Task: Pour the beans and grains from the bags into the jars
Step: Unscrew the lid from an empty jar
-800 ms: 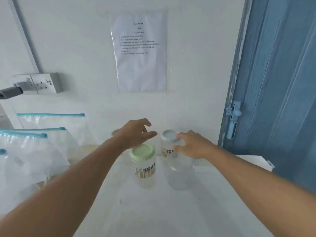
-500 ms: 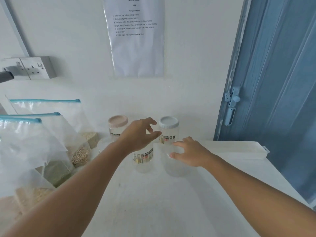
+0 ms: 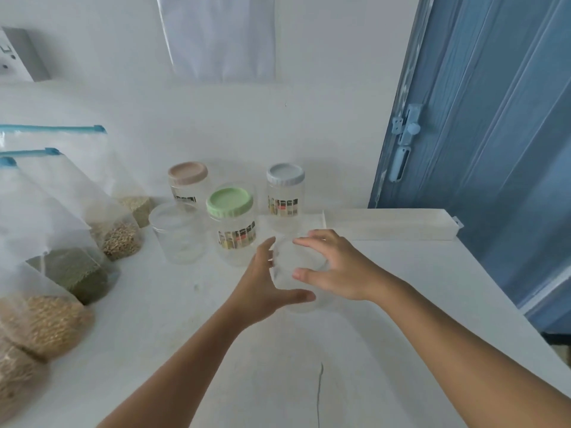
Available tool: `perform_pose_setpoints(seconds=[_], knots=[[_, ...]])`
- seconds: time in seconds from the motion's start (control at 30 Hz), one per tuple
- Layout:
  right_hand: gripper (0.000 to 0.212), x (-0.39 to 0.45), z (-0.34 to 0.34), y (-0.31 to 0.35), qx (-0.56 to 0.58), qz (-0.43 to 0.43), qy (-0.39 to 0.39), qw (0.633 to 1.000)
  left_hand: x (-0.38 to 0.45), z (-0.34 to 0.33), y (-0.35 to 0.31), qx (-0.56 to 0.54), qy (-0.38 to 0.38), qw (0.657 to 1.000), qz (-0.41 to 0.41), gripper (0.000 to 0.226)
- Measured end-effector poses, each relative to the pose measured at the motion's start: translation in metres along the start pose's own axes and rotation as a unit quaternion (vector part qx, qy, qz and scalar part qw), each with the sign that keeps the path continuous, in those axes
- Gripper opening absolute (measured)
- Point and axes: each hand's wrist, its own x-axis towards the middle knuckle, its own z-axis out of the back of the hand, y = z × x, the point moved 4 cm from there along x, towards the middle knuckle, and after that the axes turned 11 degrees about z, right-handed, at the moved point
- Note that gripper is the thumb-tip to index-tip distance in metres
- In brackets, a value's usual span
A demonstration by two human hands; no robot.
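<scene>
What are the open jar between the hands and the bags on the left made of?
Open jar: looks like clear, smooth plastic; the table shows through its wall. Bags: thin, cloudy plastic film with blue zip strips; creased, grains showing through. Glass for the jar cannot be ruled out.

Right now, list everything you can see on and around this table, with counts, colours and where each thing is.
Lidded jars: three; pink lid back left, green lid middle, grey lid back right.
Open jars: two, clear; one left of the green-lidded jar, one between the hands.
Bags: several, clear with blue zips, table's left side; beige grains, green beans, tan grains.
Tray: one, white, far right edge.
Table: white.
Door: blue, right.
Paper: white, on wall.
Socket: top left wall.
Left hand and right hand: fingers curled around the open jar.
</scene>
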Motion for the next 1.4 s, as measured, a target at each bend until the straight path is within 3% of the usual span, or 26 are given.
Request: perform_pose_setpoints(seconds=[0.1,0.23,0.47,0.73,0.93,1.0,1.1,1.3,1.4], knots=[[0.099,-0.001,0.006,0.005,-0.019,-0.011,0.012,1.000,0.004,-0.006,-0.002,-0.036,-0.010,0.999,-0.020,0.108],[0.115,0.009,0.008,0.009,-0.107,-0.050,0.029,0.993,0.007,-0.007,0.001,-0.041,-0.020,0.999,-0.020,0.106],[0.099,0.022,0.011,0.010,-0.159,-0.016,0.031,0.987,0.015,-0.001,0.001,-0.024,-0.021,0.999,-0.010,0.106],[0.105,0.025,0.013,0.022,-0.164,0.017,0.162,0.973,0.019,-0.005,0.005,-0.020,0.018,1.000,-0.008,0.107],[0.104,0.029,0.019,0.023,-0.235,-0.035,0.092,0.967,0.020,-0.007,0.008,-0.036,0.031,0.999,-0.001,0.109],[0.097,0.032,0.019,0.030,-0.226,-0.021,0.142,0.963,0.020,-0.008,0.008,-0.032,0.034,0.999,0.000,0.109],[0.104,0.034,0.023,0.042,-0.221,-0.003,0.231,0.948,0.021,-0.007,0.009,-0.023,0.035,0.999,0.001,0.110],[0.111,0.034,0.020,0.038,-0.334,-0.088,0.123,0.930,0.021,-0.007,0.011,-0.028,0.034,0.999,-0.005,0.093],[0.097,0.033,0.018,0.042,-0.291,-0.042,0.177,0.939,0.023,-0.006,0.010,-0.027,0.042,0.999,-0.007,0.109]])
